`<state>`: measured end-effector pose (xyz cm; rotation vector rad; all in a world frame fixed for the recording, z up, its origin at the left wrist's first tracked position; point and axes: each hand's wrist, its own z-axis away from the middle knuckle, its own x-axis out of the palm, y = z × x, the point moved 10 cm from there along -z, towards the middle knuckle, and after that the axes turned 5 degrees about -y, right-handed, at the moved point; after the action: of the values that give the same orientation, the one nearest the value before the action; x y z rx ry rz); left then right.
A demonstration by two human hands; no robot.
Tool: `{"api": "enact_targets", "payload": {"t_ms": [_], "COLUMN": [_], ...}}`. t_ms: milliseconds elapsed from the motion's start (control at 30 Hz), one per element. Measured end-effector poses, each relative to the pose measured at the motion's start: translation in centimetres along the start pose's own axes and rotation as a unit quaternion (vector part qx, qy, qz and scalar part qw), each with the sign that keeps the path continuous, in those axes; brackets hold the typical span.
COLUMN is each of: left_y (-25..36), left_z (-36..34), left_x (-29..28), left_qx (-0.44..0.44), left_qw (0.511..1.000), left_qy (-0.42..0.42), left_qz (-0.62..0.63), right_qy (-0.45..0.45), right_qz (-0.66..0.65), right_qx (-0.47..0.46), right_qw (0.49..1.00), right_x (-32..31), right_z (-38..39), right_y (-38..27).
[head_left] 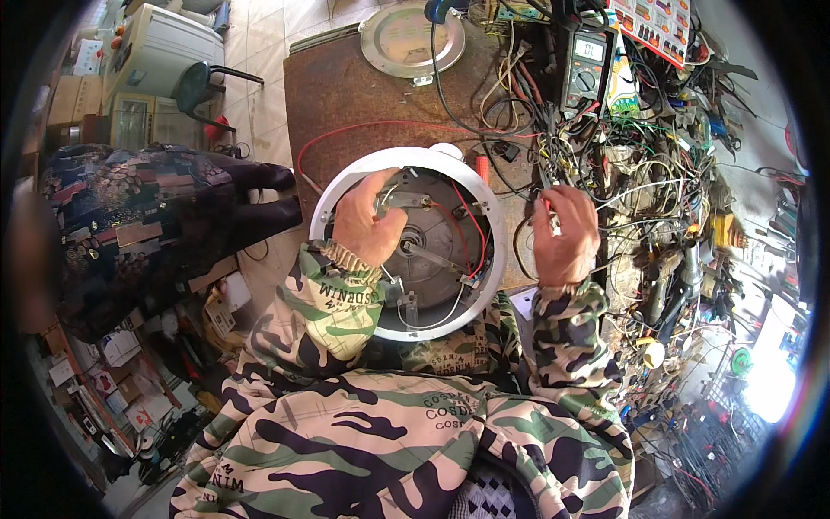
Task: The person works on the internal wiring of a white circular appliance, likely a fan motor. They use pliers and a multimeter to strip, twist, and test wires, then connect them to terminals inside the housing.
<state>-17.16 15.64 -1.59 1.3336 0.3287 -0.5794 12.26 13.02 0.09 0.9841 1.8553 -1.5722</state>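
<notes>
A round appliance body with a white rim point(493, 251) stands open in front of me. Inside it are a grey metal bottom point(432, 272), a red wire point(471, 216) and a flat metal strip point(437, 258). My left hand point(367, 221) reaches over the rim into its left side, thumb and fingers curled toward each other near some thin wires. What lies between those fingers is hard to see. To the right of the body, my right hand point(566, 235) is closed around a small tool with some red on it; its kind does not show clearly.
A brown worktop point(346, 104) bears a round metal cover point(372, 43), a red handle point(482, 169) and a long red cable point(363, 126). A multimeter point(587, 73) and tangled wires point(640, 173) crowd the right. Another person in dark patterned clothing point(156, 229) is at left, near a dark chair point(194, 91).
</notes>
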Motion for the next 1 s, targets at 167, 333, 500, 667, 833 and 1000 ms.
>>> {"api": "enact_targets", "payload": {"t_ms": [167,333,500,667,833,1000], "left_y": [0.1,0.3,1.3,1.0,1.0,0.7], "left_z": [0.1,0.8,1.9,2.5,2.9,3.1], "left_x": [0.1,-0.2,-0.6,-0.9,-1.0,-0.6], "left_qx": [0.039,-0.025,0.013,0.001,0.023,0.003], "left_qw": [0.999,0.999,0.998,0.998,0.997,0.995], "left_qy": [0.026,0.006,0.047,0.047,0.066,0.073], "left_qz": [0.006,-0.026,-0.045,-0.032,-0.03,-0.069], "right_qy": [-0.022,-0.076,-0.087,-0.083,-0.05,-0.061], "right_qz": [-0.009,-0.042,-0.026,-0.014,-0.017,-0.016], "right_qx": [-0.189,-0.228,-0.227,-0.224,-0.195,-0.189], "right_qw": [0.982,0.97,0.97,0.971,0.979,0.98], "right_x": [0.5,3.0,4.1,3.5,2.6,2.8], "right_z": [-0.9,-0.2,0.7,-0.1,1.5,2.6], "right_y": [-10.9,-14.1,-14.0,-15.0,-14.2,-13.7]}}
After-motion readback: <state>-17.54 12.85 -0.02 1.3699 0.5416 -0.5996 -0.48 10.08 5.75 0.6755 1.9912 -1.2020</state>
